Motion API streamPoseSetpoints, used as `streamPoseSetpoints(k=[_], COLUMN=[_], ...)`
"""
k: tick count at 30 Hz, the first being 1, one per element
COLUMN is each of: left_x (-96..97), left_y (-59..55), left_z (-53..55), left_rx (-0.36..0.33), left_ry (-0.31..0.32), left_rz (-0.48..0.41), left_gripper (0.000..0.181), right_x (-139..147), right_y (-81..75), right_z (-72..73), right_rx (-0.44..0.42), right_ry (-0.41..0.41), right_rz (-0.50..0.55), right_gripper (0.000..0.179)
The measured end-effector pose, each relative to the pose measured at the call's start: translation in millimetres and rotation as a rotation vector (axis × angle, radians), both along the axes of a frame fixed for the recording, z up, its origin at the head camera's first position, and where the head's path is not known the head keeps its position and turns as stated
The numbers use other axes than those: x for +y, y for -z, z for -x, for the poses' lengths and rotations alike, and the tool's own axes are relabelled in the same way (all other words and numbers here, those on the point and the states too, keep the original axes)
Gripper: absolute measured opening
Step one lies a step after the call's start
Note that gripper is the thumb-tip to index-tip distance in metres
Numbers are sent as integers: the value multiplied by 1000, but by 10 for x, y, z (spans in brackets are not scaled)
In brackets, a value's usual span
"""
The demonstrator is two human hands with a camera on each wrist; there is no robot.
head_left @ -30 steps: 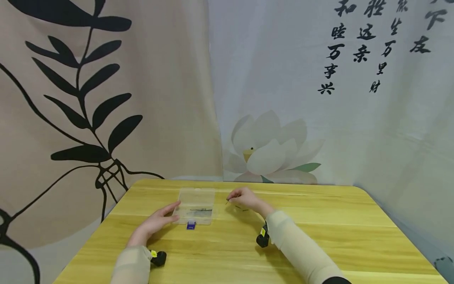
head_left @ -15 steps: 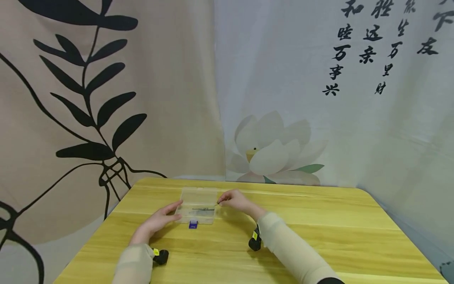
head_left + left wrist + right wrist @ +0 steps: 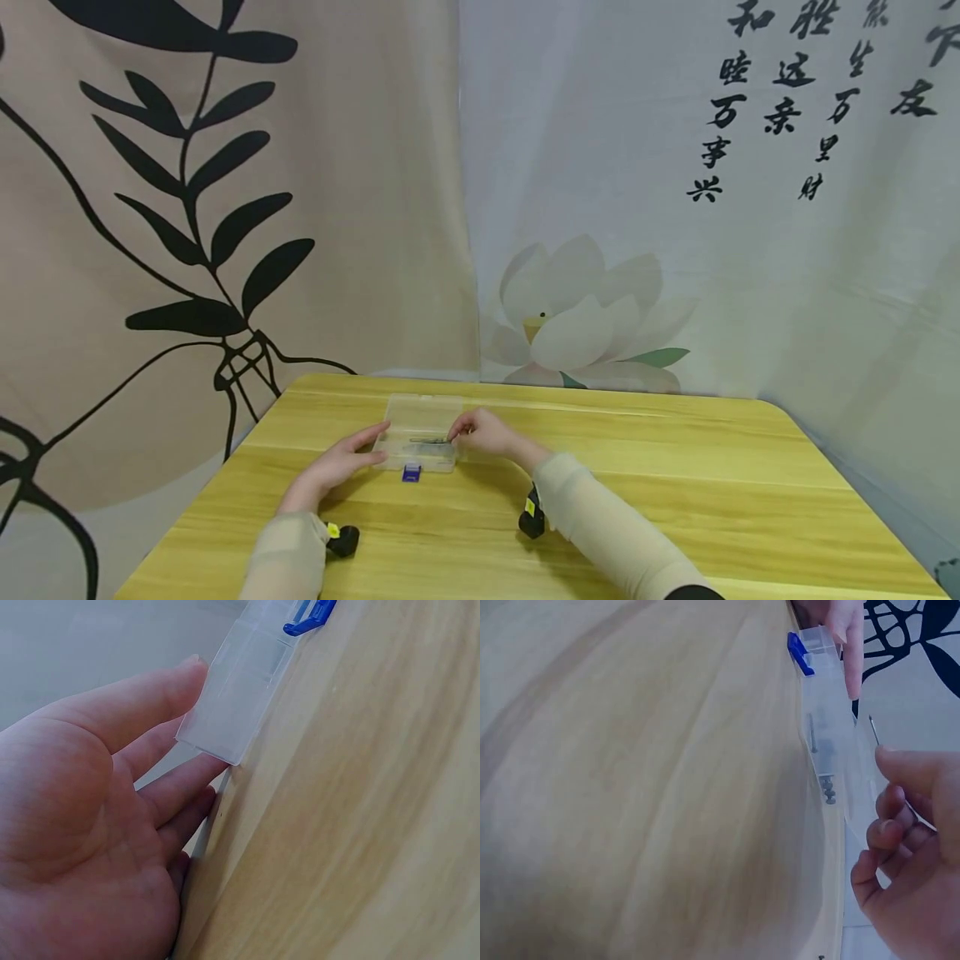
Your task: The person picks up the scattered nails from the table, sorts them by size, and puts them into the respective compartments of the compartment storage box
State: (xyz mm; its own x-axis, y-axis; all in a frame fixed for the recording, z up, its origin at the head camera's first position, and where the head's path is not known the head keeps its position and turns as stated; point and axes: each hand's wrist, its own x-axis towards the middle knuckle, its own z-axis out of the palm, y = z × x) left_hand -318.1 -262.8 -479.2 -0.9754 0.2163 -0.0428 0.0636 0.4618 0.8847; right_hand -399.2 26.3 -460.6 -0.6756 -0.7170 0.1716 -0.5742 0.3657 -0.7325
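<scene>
A clear plastic box point(image 3: 408, 462) with a blue latch point(image 3: 411, 473) lies on the table, its lid point(image 3: 423, 408) swung back. Several thin dark metal fasteners point(image 3: 427, 441) lie inside; their heads show in the right wrist view. My left hand point(image 3: 341, 462) is at the box's left end, thumb and fairly straight fingers spread against its side. My right hand point(image 3: 487, 433) is over the box's right edge. Between thumb and fingertips it pinches a thin, pointed metal fastener point(image 3: 874, 730), tip upward in the right wrist view; its other end is hidden by the fingers.
The wooden table point(image 3: 637, 483) reaches back to a printed cloth point(image 3: 375, 208). Its right edge slopes away beyond the right arm. A small dark piece point(image 3: 821, 957) lies on the table at the right wrist view's bottom edge. A black wrist camera point(image 3: 532, 518) hangs under the right sleeve.
My right hand has moved left with the pinched fastener, from above the table beside the box to over the box's right edge. My left hand stays at the box's left end.
</scene>
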Motion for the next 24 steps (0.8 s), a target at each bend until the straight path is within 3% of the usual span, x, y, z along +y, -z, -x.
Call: streamPoseSetpoints(k=[7, 16, 24], left_x=[-5, 14, 26], left_y=[2, -10, -19], left_z=[6, 0, -7], left_rx=[6, -7, -2], left_ry=[2, 2, 7], left_rz=[12, -9, -17], left_gripper=[63, 63, 63], right_x=[-28, -47, -12], right_y=[-2, 28, 51], right_z=[-30, -42, -14], right_rx=[37, 1, 27], right_ry=[-11, -3, 16], right_rz=[-7, -28, -25], right_gripper=[13, 9, 8])
